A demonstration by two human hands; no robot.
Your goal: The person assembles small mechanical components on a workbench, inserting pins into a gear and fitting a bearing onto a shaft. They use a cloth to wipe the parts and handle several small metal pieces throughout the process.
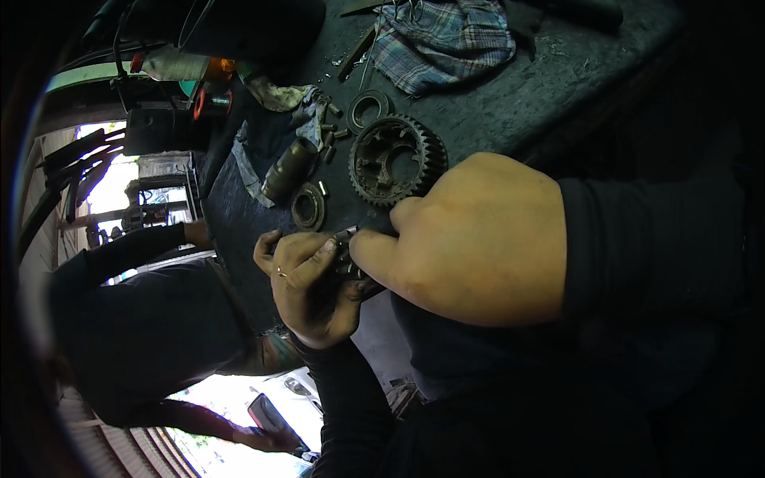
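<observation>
My left hand, with a ring on one finger, is closed round a small dark metal part with shiny edges. Most of that part is hidden by the fingers, so its kind does not show. My right hand reaches in from the right, its thumb and fingers closed at the same part. Just beyond the right hand lies a toothed gear wheel with an open, greasy centre. A bearing ring rests on the bench beyond my left hand, beside a hollow metal cylinder.
Another ring lies behind the gear, with several short metal pins near it. Rags lie farther back, including a plaid cloth on the dark workbench. A plastic bottle is at the far left. Another person stands left.
</observation>
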